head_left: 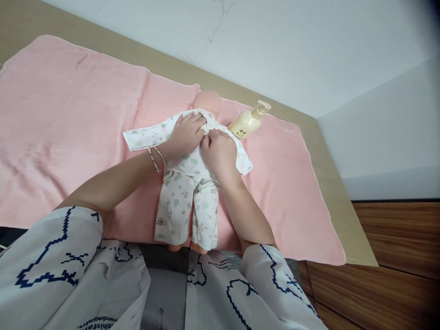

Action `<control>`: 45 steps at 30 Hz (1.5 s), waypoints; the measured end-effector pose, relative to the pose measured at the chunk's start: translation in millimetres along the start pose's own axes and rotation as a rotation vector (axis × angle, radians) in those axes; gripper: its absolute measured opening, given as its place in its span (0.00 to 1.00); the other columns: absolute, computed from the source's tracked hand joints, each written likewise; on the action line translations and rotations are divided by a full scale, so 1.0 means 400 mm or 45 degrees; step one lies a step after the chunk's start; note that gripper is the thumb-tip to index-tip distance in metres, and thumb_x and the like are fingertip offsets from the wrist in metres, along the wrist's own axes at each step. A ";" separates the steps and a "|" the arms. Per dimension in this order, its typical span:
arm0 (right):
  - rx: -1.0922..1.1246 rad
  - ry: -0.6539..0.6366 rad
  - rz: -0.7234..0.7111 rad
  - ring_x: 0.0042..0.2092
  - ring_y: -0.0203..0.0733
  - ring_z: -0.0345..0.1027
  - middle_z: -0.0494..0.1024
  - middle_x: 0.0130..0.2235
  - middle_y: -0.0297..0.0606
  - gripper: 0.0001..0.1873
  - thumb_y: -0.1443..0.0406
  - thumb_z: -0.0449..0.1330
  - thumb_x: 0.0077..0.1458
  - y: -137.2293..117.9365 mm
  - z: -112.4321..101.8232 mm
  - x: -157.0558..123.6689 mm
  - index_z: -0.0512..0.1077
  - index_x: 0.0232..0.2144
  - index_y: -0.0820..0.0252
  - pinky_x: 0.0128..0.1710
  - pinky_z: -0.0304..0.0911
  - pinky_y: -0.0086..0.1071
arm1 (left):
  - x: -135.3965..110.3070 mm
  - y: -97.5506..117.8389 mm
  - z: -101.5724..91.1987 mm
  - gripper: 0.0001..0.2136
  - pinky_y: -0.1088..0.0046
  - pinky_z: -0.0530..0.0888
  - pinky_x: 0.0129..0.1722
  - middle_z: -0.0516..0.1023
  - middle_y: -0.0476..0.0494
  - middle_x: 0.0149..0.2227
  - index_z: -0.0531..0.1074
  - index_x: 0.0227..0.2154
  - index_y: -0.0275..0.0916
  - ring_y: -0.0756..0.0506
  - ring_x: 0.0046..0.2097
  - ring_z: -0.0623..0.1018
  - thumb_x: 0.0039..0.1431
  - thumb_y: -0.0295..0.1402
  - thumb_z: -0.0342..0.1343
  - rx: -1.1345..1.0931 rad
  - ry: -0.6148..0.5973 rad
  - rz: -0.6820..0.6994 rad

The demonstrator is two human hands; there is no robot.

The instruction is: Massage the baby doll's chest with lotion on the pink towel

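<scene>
A baby doll (207,101) lies on its back on a pink blanket (134,188), its head away from me and its feet at the table's near edge. It wears a white long-sleeved shirt (187,162) and matching trousers (175,206), both with small green and pink prints. At the chest, my left hand (187,132) grips the shirt near the collar, fingers curled at its front edge. Close beside it, my right hand (220,149) is closed with thumb and forefinger pinching the same front edge. The fingers hide the fastening.
A pale yellow pump bottle (248,121) lies tilted on the blanket, right of the doll's shoulder. Beneath the blanket is a light wooden table (321,183), with a white wall (275,50) behind it. Brown wood-grain panels (398,233) show at the lower right.
</scene>
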State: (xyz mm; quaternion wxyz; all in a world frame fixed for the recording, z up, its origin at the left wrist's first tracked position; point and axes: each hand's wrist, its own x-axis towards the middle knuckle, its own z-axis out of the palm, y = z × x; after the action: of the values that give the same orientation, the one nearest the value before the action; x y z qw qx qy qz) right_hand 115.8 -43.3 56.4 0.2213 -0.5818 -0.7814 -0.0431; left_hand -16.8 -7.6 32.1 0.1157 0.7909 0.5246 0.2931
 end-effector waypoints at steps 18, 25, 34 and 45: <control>0.344 -0.189 0.036 0.72 0.55 0.52 0.62 0.69 0.52 0.30 0.57 0.50 0.65 0.094 0.012 0.062 0.64 0.64 0.67 0.72 0.48 0.54 | -0.019 -0.004 0.041 0.25 0.54 0.51 0.74 0.63 0.39 0.69 0.64 0.64 0.39 0.37 0.72 0.58 0.68 0.41 0.47 -0.063 0.223 -0.280; 0.324 -0.171 -0.059 0.73 0.55 0.46 0.59 0.71 0.45 0.27 0.59 0.47 0.67 0.065 0.050 0.048 0.63 0.65 0.59 0.72 0.43 0.60 | -0.018 -0.020 0.049 0.25 0.54 0.51 0.74 0.66 0.33 0.67 0.66 0.61 0.32 0.36 0.71 0.60 0.67 0.40 0.44 -0.264 0.312 -0.242; 0.266 -0.109 -0.083 0.75 0.54 0.38 0.54 0.73 0.41 0.28 0.59 0.46 0.68 0.055 0.038 0.044 0.58 0.67 0.55 0.73 0.39 0.62 | -0.019 -0.023 0.057 0.22 0.55 0.52 0.73 0.69 0.35 0.65 0.68 0.59 0.32 0.37 0.69 0.62 0.65 0.34 0.47 -0.237 0.366 -0.211; 0.301 0.001 -0.089 0.74 0.53 0.43 0.59 0.71 0.40 0.26 0.59 0.45 0.69 0.054 0.034 0.039 0.60 0.66 0.52 0.71 0.43 0.63 | -0.020 -0.031 0.063 0.21 0.54 0.53 0.72 0.71 0.36 0.63 0.71 0.57 0.37 0.37 0.69 0.64 0.65 0.37 0.47 -0.270 0.406 -0.182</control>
State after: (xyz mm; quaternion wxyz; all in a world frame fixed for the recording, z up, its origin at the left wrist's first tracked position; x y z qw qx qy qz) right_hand 128.3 -17.9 46.2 0.2871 -0.5240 -0.8008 0.0412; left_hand -13.7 -6.3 3.1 0.1345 0.6786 0.5573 0.4592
